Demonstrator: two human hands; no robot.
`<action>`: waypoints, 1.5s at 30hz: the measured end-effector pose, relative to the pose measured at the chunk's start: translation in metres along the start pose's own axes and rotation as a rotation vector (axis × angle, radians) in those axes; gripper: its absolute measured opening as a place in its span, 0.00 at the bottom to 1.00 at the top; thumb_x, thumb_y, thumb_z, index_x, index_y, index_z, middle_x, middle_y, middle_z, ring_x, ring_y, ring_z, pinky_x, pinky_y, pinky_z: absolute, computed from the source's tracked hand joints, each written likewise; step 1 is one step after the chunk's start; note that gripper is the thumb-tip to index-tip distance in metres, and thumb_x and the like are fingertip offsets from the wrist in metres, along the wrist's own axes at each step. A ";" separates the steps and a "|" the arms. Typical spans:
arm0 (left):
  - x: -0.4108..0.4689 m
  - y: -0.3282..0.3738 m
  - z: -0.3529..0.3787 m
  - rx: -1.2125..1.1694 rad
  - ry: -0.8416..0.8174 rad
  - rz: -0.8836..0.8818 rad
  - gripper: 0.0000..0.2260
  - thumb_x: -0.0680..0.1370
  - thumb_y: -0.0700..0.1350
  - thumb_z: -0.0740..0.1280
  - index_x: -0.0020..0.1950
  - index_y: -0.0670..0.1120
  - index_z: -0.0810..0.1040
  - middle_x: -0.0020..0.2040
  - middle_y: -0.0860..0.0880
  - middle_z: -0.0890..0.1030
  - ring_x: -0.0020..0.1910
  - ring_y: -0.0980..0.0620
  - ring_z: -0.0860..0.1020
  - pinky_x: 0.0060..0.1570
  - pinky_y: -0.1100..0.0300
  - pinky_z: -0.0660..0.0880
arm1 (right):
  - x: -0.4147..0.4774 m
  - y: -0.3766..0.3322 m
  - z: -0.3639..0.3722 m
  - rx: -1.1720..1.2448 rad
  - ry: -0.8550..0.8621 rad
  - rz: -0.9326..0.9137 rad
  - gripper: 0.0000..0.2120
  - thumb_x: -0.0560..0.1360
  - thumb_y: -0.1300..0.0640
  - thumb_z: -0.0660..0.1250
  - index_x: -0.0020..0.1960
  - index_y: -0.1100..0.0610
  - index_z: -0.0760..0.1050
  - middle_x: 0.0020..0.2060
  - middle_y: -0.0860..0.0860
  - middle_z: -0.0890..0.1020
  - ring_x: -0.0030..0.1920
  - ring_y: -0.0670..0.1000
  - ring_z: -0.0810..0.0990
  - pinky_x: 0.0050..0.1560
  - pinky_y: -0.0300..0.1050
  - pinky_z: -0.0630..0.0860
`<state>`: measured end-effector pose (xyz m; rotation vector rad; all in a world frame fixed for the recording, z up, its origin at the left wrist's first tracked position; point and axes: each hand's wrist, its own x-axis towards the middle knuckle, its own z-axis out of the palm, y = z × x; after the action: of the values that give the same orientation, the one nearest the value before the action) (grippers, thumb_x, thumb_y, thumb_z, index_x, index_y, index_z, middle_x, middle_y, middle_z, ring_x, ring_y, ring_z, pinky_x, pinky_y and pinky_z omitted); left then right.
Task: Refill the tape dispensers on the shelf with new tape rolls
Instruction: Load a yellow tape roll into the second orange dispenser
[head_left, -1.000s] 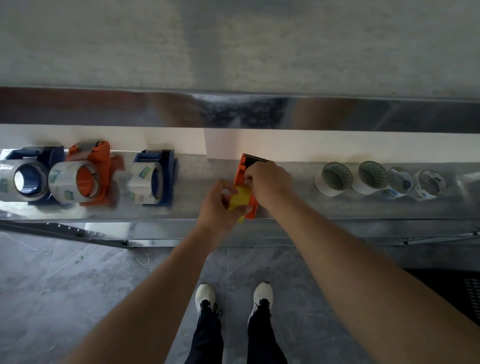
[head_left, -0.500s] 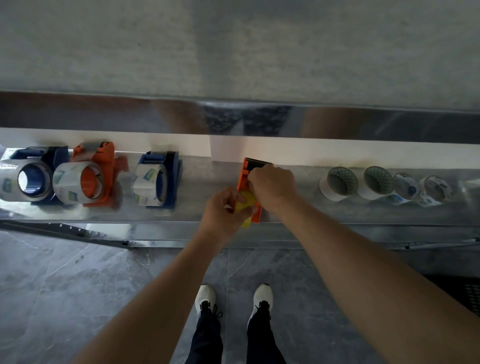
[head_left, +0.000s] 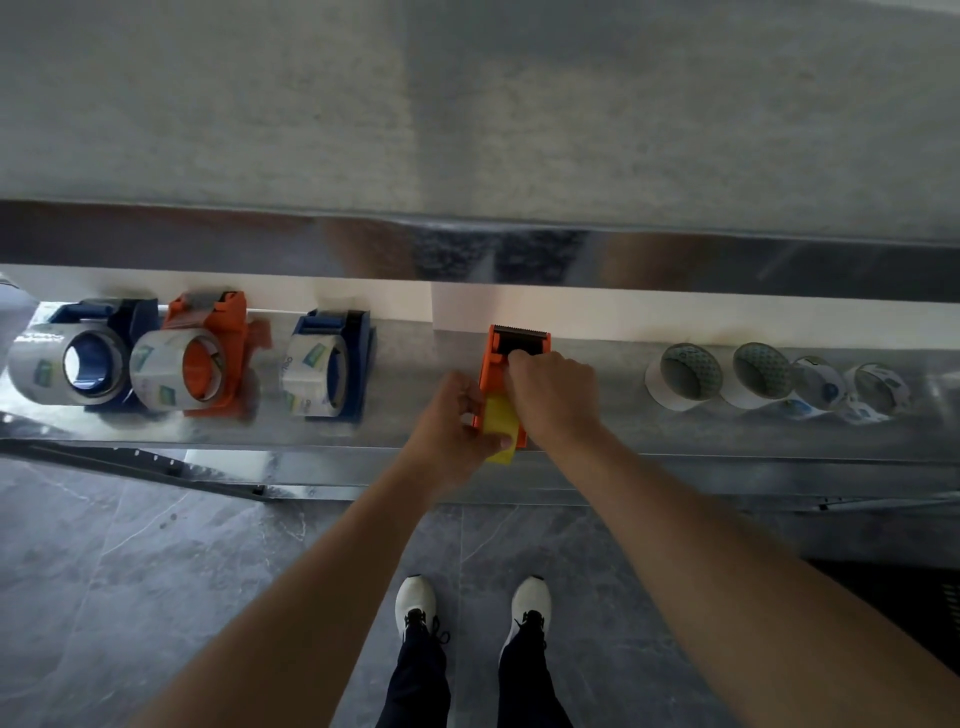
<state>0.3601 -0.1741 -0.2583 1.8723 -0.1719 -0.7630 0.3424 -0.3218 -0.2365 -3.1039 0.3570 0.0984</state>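
Observation:
An orange tape dispenser (head_left: 493, 364) with a yellow handle (head_left: 500, 427) lies on the metal shelf (head_left: 415, 415), its toothed blade pointing at the wall. My left hand (head_left: 454, 423) grips the yellow handle at the shelf's front edge. My right hand (head_left: 553, 392) closes over the dispenser's body just behind the blade, hiding its middle. Whether a roll sits inside is hidden. To the left stand three dispensers with clear tape rolls: blue (head_left: 88, 358), orange (head_left: 202, 358) and blue (head_left: 330, 369).
Several loose rolls (head_left: 691, 376) lie in a row on the shelf at the right, two with patterned cores and others printed (head_left: 826, 389). A white wall strip backs the shelf. Below are grey floor tiles and my white shoes (head_left: 415, 605).
My left hand has slid down the yellow handle toward the shelf's front edge, uncovering more of it. My right hand stays closed on the dispenser body.

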 end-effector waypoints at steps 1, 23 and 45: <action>0.000 0.001 -0.001 -0.004 -0.016 -0.005 0.23 0.73 0.34 0.80 0.55 0.49 0.69 0.55 0.48 0.81 0.56 0.45 0.82 0.49 0.52 0.85 | -0.002 0.000 0.000 0.002 0.012 -0.001 0.10 0.84 0.57 0.62 0.43 0.53 0.68 0.35 0.51 0.80 0.35 0.55 0.82 0.31 0.44 0.63; 0.016 0.013 -0.003 -0.171 -0.132 -0.203 0.02 0.84 0.45 0.70 0.52 0.49 0.81 0.56 0.43 0.86 0.57 0.44 0.86 0.64 0.46 0.82 | 0.015 0.014 -0.005 0.239 -0.042 -0.016 0.13 0.84 0.46 0.63 0.53 0.52 0.82 0.44 0.49 0.85 0.41 0.49 0.81 0.42 0.43 0.68; 0.019 -0.015 -0.021 -0.175 -0.246 -0.201 0.17 0.79 0.36 0.75 0.66 0.38 0.79 0.59 0.40 0.87 0.60 0.42 0.86 0.66 0.40 0.80 | 0.005 0.005 -0.006 0.470 0.014 0.183 0.10 0.81 0.50 0.67 0.48 0.49 0.87 0.41 0.47 0.86 0.42 0.49 0.82 0.38 0.43 0.69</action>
<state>0.3838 -0.1594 -0.2746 1.6423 -0.0691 -1.1114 0.3461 -0.3279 -0.2311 -2.6055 0.5698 -0.0062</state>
